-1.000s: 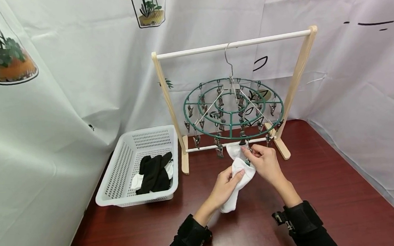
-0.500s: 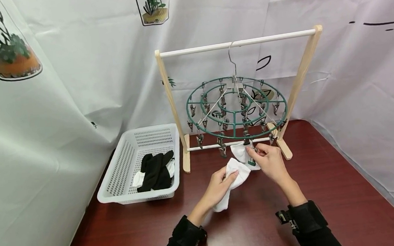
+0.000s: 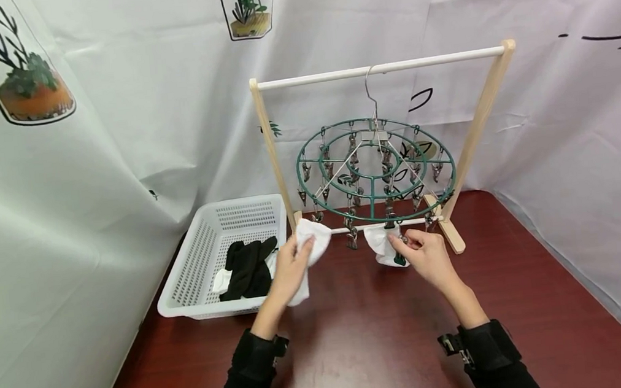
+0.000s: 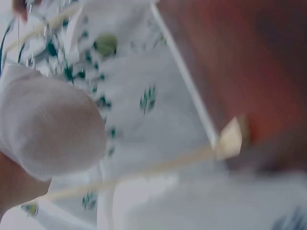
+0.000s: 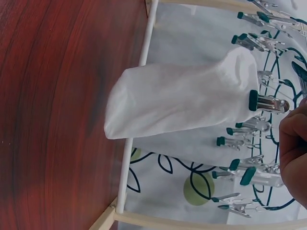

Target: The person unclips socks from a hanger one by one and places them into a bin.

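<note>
Head view: my left hand [image 3: 292, 263] gripped a white sock [image 3: 310, 249], fingers curled round it, held up just below the left side of the round green clip hanger [image 3: 376, 168], close to the wooden rack's left post. My right hand [image 3: 425, 252] pinched a metal clip [image 3: 397, 239] at the hanger's front rim, thumb and fingertips together. A second white sock [image 3: 380, 244] hung from that clip, just left of my fingers. Hanger hung by its hook from the white bar of the wooden rack [image 3: 488, 101], which stood on the dark red table [image 3: 389, 335]. White plastic basket [image 3: 205, 258] sat left of the rack on the table, with black socks [image 3: 247, 267] and a bit of white fabric in it. Printed white cloth backdrop [image 3: 115, 112] behind everything.

Left wrist view: heavily blurred. The white sock [image 4: 48, 124] bulged out of my grip at the lower left; only a sliver of the hand showed. Rack frame and leaf-print cloth visible behind, detail unreadable.

Right wrist view: the clipped sock [image 5: 177, 98] was held at its open end by a green-tipped metal clip [image 5: 266, 101]. My right fingertips [image 5: 292, 143] sat at the frame's right edge, against the clip's handle end. More green-tipped clips [image 5: 244, 170] hung around it. Table and rack base rail alongside.
</note>
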`<state>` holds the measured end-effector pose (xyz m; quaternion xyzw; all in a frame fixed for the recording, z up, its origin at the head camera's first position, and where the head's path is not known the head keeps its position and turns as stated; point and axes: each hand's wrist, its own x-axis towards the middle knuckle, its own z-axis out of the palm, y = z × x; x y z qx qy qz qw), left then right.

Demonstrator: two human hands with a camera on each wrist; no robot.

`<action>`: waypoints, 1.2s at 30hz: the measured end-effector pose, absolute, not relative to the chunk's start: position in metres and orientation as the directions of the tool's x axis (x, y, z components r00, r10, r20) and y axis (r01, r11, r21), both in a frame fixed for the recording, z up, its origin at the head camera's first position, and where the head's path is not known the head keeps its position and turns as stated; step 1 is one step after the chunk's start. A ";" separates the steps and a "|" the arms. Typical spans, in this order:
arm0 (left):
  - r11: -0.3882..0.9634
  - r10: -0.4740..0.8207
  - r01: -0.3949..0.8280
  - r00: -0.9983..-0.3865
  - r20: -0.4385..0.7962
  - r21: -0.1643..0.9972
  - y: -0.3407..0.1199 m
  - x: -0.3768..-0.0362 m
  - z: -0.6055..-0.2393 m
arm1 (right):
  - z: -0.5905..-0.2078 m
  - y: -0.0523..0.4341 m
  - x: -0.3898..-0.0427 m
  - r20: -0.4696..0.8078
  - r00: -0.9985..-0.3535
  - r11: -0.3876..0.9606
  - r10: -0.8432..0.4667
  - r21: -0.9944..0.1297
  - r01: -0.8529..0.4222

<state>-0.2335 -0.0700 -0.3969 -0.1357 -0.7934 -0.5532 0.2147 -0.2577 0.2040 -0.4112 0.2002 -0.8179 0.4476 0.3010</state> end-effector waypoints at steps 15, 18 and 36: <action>0.936 -0.127 0.010 -0.922 0.365 0.351 -0.142 -0.267 -0.420 | -0.412 0.201 -0.256 0.657 -0.752 0.522 -0.051 -0.624 -0.582; 0.946 -0.134 -0.057 -0.965 0.226 0.319 -0.146 -0.267 -0.425 | -0.411 0.201 -0.256 0.661 -0.749 0.524 -0.047 -0.623 -0.582; 0.972 -0.027 -0.039 -0.998 -0.053 0.231 -0.148 -0.270 -0.446 | -0.398 0.214 -0.258 0.704 -0.710 0.642 -0.029 -0.531 -0.553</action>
